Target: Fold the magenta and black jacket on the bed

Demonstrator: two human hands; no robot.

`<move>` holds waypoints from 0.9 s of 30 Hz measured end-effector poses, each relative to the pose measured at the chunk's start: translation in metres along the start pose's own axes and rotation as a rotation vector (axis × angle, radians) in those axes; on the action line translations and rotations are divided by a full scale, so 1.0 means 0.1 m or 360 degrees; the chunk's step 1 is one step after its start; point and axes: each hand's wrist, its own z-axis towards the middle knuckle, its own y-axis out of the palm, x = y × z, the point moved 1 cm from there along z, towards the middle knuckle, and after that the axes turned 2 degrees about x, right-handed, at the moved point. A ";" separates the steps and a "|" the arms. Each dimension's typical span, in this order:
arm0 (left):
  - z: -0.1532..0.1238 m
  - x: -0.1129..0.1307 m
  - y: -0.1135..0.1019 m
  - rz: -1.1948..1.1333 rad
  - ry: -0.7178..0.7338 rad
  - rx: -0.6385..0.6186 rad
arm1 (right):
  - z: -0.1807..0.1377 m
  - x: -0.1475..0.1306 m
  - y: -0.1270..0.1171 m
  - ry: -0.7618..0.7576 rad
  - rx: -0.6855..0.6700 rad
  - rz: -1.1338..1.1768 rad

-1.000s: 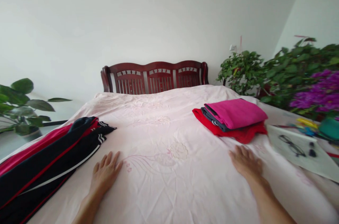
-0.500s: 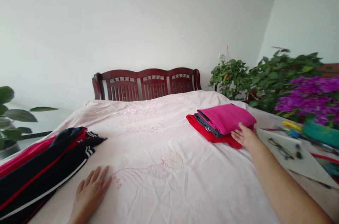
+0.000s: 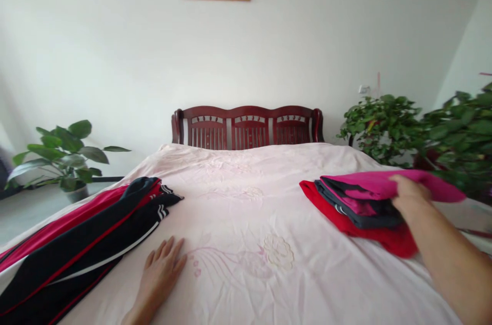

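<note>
**Figure:** The right hand (image 3: 409,194) is gripping a pink garment (image 3: 365,185) at right of the frame, holding it raised off a dark garment (image 3: 357,214) and a red garment (image 3: 371,232) stacked on the pale pink bedspread (image 3: 238,212). The left hand (image 3: 161,268) is resting open, fingers spread, on the bedspread at lower centre, near black-and-red clothes (image 3: 88,243) at lower left.
</note>
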 end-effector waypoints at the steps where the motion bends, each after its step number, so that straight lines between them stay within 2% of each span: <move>1: 0.00 0.00 0.01 -0.0007 0.0004 0.0009 | 0.00 -0.15 0.07 0.0047 0.0103 0.0054; 2: 0.00 -0.01 0.02 -0.0019 0.0008 0.0025 | -0.03 -0.31 0.16 0.0054 0.0141 0.0091; 3: 0.01 -0.03 0.04 -0.0040 0.0009 0.0044 | -0.09 -0.47 0.26 0.0000 0.0076 0.0109; 6: 0.07 -0.10 0.11 -0.0213 -0.0008 0.0095 | -0.51 -0.88 0.64 -0.0406 -0.0515 0.0091; 8: 0.11 -0.17 0.13 -0.0475 -0.0052 0.0137 | -1.00 -1.04 0.91 -0.0527 -0.0747 0.0078; 11: 0.10 -0.25 0.08 -0.0969 -0.0261 0.0297 | -1.90 -1.00 1.29 -0.0726 -0.1478 -0.0007; 13: 0.05 -0.26 -0.01 -0.1216 -0.0426 0.0413 | -2.43 -0.75 1.45 -0.0767 -0.2025 -0.0078; 14: 0.02 -0.26 -0.05 -0.1297 -0.0493 0.0450 | -2.63 -0.56 1.49 -0.0813 -0.2122 -0.0102; 15: 0.00 -0.25 -0.09 -0.1355 -0.0542 0.0463 | -2.77 -0.35 1.51 -0.0865 -0.2094 -0.0136; 17: -0.02 -0.22 -0.13 -0.1417 -0.0589 0.0457 | -2.91 0.10 1.51 -0.0956 -0.1768 -0.0257; 19: -0.01 -0.21 -0.12 -0.1412 -0.0551 0.0441 | -2.91 0.53 1.49 -0.0987 -0.1437 -0.0426; 21: 0.02 -0.21 -0.08 -0.1339 -0.0452 0.0408 | -2.86 0.85 1.48 -0.0962 -0.1297 -0.0518; 23: 0.05 -0.21 -0.03 -0.1234 -0.0336 0.0347 | -2.83 1.02 1.48 -0.0982 -0.1240 -0.0557; 27: 0.05 -0.16 -0.04 -0.1139 -0.0163 0.0310 | -2.85 1.09 1.51 -0.1134 -0.1156 -0.0605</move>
